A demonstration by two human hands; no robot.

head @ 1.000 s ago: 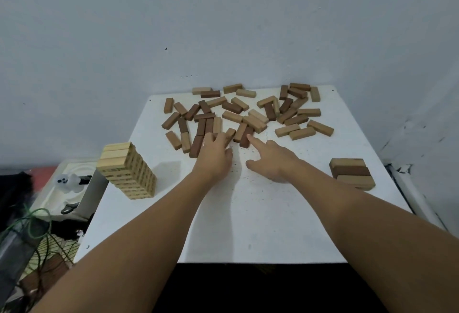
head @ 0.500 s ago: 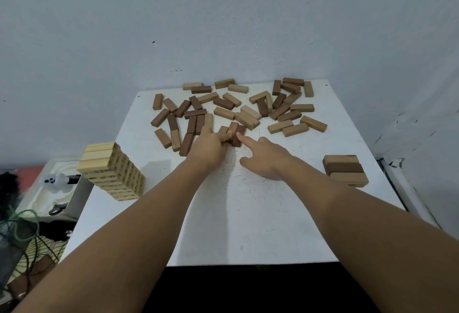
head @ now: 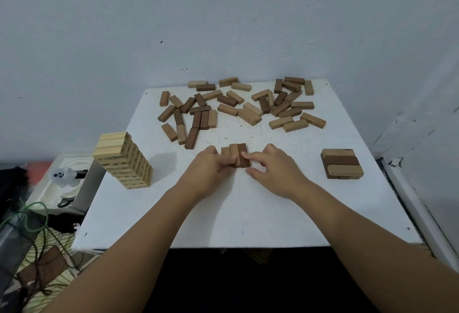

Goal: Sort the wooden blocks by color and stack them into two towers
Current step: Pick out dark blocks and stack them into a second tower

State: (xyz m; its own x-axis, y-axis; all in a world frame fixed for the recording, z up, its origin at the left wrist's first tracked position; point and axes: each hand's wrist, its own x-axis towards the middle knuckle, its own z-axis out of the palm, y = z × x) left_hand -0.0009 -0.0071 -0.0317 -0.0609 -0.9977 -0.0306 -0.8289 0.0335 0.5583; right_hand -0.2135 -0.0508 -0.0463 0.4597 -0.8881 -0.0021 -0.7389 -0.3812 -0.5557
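**Three blocks squared up between both hands, mid-table**

A row of three blocks (head: 235,154) is held side by side on the white table (head: 248,213), just in front of the loose pile (head: 238,106). The row is pinched from both sides: the left hand (head: 211,168) has its fingers curled against the left, lighter block, and the right hand (head: 270,171) has fingers and thumb closed on the right, darkest block. Colour in the row is mixed; two mid-brown pieces and one dark piece are seen.

A tall pale tower (head: 123,161) is stood near the left table edge. A low stack (head: 342,163) of brown blocks is set near the right edge, well apart from the hands.

Handling, as judged: the blocks are taken to be rigid, light, hard-edged wood, not fragile. Faces look smooth, so some slip between neighbours is expected if the row is lifted by end pressure only. A squeeze across the long outer faces, near mid-length, is considered the safest hold; a grip near one end is likely to let the row fan out or the middle piece drop. Single blocks are best pinched across the narrow sides. The tall tower is judged tippy and easily knocked by a forearm.
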